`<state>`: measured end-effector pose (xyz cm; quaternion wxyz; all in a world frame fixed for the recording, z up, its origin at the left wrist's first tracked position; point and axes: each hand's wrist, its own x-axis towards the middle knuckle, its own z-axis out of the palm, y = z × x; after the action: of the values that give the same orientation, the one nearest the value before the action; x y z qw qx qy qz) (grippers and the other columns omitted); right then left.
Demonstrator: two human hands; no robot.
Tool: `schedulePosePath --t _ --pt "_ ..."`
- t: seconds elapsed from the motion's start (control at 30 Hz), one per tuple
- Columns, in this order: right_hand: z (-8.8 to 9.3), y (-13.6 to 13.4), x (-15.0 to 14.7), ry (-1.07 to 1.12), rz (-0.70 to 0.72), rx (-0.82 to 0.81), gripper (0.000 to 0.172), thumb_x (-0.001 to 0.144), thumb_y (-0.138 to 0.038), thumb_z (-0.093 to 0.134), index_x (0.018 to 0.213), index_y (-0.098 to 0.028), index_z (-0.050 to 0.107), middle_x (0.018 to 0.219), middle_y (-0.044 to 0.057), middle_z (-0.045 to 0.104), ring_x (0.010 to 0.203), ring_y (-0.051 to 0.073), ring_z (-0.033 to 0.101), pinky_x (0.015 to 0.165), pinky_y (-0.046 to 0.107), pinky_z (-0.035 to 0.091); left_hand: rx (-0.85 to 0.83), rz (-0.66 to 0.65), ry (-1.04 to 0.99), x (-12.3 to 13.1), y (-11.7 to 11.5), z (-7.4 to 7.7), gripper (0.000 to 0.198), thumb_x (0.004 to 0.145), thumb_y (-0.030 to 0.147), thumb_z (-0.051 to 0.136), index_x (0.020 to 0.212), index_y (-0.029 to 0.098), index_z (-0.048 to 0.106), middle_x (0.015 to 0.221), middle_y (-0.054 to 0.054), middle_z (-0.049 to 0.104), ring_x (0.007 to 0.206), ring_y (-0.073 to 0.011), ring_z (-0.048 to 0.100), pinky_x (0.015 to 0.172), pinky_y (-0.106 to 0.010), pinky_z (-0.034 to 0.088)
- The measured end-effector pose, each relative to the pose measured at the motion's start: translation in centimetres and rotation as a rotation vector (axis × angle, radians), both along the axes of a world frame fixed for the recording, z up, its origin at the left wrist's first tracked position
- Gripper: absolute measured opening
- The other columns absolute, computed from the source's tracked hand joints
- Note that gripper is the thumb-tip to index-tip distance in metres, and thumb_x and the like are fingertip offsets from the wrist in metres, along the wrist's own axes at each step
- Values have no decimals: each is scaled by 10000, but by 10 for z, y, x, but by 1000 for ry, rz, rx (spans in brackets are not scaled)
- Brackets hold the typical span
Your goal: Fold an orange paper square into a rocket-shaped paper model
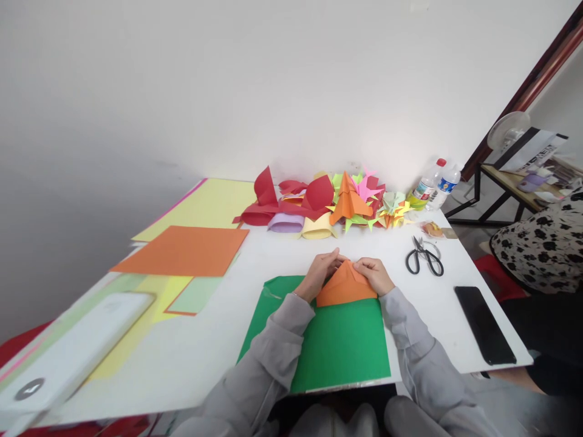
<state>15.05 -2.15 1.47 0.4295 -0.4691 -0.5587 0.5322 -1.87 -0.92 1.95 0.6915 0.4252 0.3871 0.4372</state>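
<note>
A partly folded orange paper (346, 285) with a pointed top lies on a green sheet (339, 346) on the white table (255, 315). My left hand (321, 273) pinches its upper left edge with closed fingers. My right hand (374, 274) pinches the upper right edge beside the point. Both arms wear grey sleeves.
Black scissors (424, 257) lie to the right, and a black phone (484, 325) nearer the right edge. Several folded paper figures (328, 203) are piled at the back by the wall, with two water bottles (436, 185). Orange (182, 250) and yellow sheets are stacked at left. A person in a spotted top (542, 243) sits at right.
</note>
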Motion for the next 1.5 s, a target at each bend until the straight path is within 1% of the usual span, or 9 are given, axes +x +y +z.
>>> schedulePosePath --t 0.1,0.2,0.33,0.47,0.57,0.87,1.17,1.33,1.5 --pt "1 1 0 -8 -82 35 344 670 -499 653 583 -170 605 526 -33 478 545 114 390 541 251 313 -16 71 -6 -4 3 0 443 690 533 659 761 97 697 623 -66 658 536 -141 573 558 -260 410" --pt "1 3 2 -4 -179 91 347 681 -505 644 575 -179 592 537 -26 488 569 126 410 557 255 341 -30 235 -33 -8 8 0 429 653 515 694 756 99 693 660 -64 663 539 -128 576 533 -242 405" --pt "-2 6 4 55 -258 87 337 705 -507 629 619 -182 605 553 -23 510 559 129 433 550 256 357 31 390 -31 -8 10 1 395 605 466 740 777 111 713 801 -81 703 620 -138 605 619 -268 455" --pt "-2 7 5 85 -252 104 312 697 -491 652 674 -179 641 611 -9 577 595 140 487 586 265 389 140 296 109 -5 5 2 327 550 386 800 768 147 748 825 -78 733 800 -206 639 760 -318 473" --pt "1 5 4 89 -256 118 311 684 -487 667 676 -177 642 629 -4 593 604 140 497 601 268 399 165 231 132 -2 1 2 306 545 373 809 755 158 754 794 -74 742 794 -224 648 768 -346 483" --pt "10 0 3 72 -200 99 351 675 -531 669 709 -182 645 581 -15 551 532 115 424 504 246 339 223 256 147 -6 1 5 260 550 361 806 718 169 755 751 -65 743 757 -224 648 768 -357 495" --pt "11 -4 2 335 -125 -125 334 616 -492 729 694 -182 630 611 -5 587 537 126 478 532 250 369 263 231 140 -8 0 1 239 585 356 787 737 173 759 768 -66 740 761 -219 647 744 -339 494" --pt "15 -6 0 396 -122 -171 322 583 -457 751 627 -181 591 538 -27 524 479 103 416 483 233 320 243 224 116 -7 -1 3 228 572 342 796 717 171 755 748 -62 736 737 -209 642 726 -328 489" --pt "17 -6 0 381 -118 -171 331 592 -471 735 618 -187 568 535 -23 517 484 111 421 482 239 332 231 227 118 -7 -1 5 235 566 345 798 717 171 753 736 -62 735 735 -214 642 720 -333 490"
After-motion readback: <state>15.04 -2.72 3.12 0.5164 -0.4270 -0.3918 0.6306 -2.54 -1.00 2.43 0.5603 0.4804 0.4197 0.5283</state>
